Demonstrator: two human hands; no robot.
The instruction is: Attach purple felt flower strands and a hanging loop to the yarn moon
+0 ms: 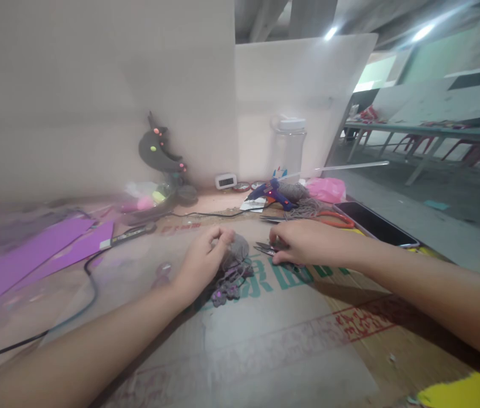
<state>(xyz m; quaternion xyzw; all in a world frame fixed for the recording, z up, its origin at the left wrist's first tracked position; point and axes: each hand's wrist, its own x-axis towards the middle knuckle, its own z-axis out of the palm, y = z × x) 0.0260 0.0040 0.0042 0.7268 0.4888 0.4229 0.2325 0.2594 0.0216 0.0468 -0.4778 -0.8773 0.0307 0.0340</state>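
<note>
I have a cardboard-covered surface (265,345). Over it, my right hand (297,241) is right and my left hand (205,258) left. Between them, the left grip pinches a gray yarn bundle (236,255). The right grip curls around small scissors (270,251), slightly open.

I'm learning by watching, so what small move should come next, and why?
Probably ease the small pointed metal scissors in the right hand leftward to the soft grey bundle: their slightly parted blades point toward it but remain apart from it, while the left hand appears to pinch it.
</note>
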